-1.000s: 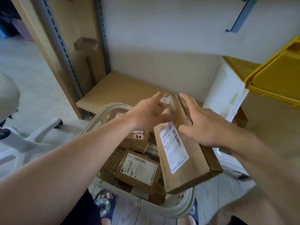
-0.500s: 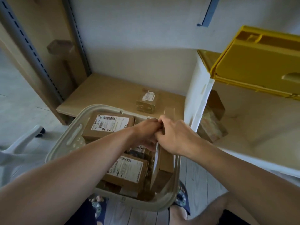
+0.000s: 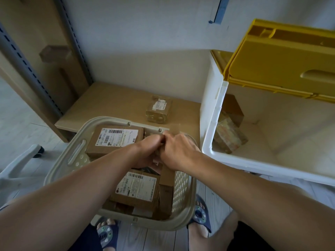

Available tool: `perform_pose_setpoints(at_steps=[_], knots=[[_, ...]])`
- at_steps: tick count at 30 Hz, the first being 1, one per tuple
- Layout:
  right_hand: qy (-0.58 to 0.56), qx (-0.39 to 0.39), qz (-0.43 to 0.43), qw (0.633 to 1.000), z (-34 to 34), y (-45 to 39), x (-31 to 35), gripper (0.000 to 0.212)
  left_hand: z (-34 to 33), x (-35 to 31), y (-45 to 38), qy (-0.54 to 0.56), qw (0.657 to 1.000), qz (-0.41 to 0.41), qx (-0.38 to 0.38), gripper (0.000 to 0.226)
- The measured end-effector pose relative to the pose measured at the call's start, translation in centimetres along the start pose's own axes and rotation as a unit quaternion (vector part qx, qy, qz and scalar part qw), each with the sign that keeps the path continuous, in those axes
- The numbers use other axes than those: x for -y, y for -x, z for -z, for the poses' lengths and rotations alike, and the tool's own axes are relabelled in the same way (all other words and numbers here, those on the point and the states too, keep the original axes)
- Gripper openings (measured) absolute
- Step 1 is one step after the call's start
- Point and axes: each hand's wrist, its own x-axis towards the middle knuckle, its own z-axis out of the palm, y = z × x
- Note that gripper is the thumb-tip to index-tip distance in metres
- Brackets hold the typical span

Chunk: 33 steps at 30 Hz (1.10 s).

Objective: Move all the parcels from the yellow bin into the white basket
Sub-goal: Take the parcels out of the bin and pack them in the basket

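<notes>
I have both hands over the white basket [image 3: 59, 171], close together above its middle: my left hand [image 3: 146, 151] and right hand [image 3: 178, 153] are curled onto the top edge of an upright parcel [image 3: 165, 185] that stands on end against the basket's right wall, its lower part squeezed between that wall and the flat parcels beside it. I count three parcels plainly in the basket — the upright one, a labelled parcel at the back [image 3: 116, 140] lying flat against the far rim, and a labelled parcel at the front [image 3: 136, 189] — with darker cardboard edges under them that I cannot count. Open room is slight: only the far left corner by the handle slot shows bare wall. Just behind the far rim, one small taped parcel [image 3: 158, 110] sits alone on the low wooden shelf [image 3: 108, 105]. To the right, a white box [image 3: 253, 165] holds two more cardboard packages in its left corner, and the yellow bin [image 3: 282, 60] rests tilted on its upper edge; its inside is hidden from me.
</notes>
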Motion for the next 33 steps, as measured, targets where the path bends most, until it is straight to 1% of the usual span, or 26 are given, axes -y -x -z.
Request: perform_pose_setpoints(at_steps=[2,4,6,9,12,15,17,22,24,27,30,33], knots=[[0.021,0.007,-0.003,1.0,-0.5,0.3,0.0,0.053,-0.1,0.4,0.1,0.011,1.0,-0.002,0.004,0.048],[0.036,0.038,-0.021,0.998,-0.9,0.8,-0.3,0.057,-0.6,1.0,0.2,0.024,1.0,0.008,0.014,0.045],[0.027,0.065,-0.038,0.997,-1.1,1.1,-0.7,0.053,-1.0,1.6,0.1,0.024,0.999,0.018,0.03,0.044],[0.014,0.071,-0.024,0.997,-1.3,1.3,-1.1,0.049,-1.3,2.0,0.0,0.018,0.999,0.012,0.036,0.039],[-0.039,0.044,-0.026,0.998,-1.8,1.6,-1.2,0.045,-1.3,2.2,-0.1,0.027,0.999,-0.006,0.033,0.034],[-0.095,0.012,-0.022,0.995,-2.5,2.0,-1.5,0.028,-1.5,2.4,-0.2,0.04,0.999,-0.009,0.024,0.033],[-0.104,-0.004,-0.011,0.995,-2.9,2.3,-1.7,0.02,-1.7,2.5,-0.4,0.043,0.999,-0.014,0.019,0.032],[-0.089,-0.044,0.008,0.995,-3.2,2.6,-2.1,0.019,-2.0,2.5,-0.6,-0.005,0.999,-0.039,0.009,0.031],[-0.088,-0.032,0.002,0.996,-3.1,2.6,-2.0,0.02,-1.8,2.6,-0.7,-0.011,0.999,-0.04,0.012,0.032],[-0.066,0.01,-0.013,0.998,-2.7,2.3,-1.9,0.028,-1.5,2.8,-0.8,-0.02,0.999,-0.046,0.018,0.031],[-0.012,0.059,-0.011,0.998,-2.1,2.1,-1.8,0.043,-1.4,2.9,-0.9,-0.046,0.996,-0.064,0.03,0.027],[0.032,0.096,-0.013,0.995,-2.1,2.2,-1.8,0.055,-1.4,3.2,-1.1,-0.072,0.994,-0.083,0.018,0.021]])
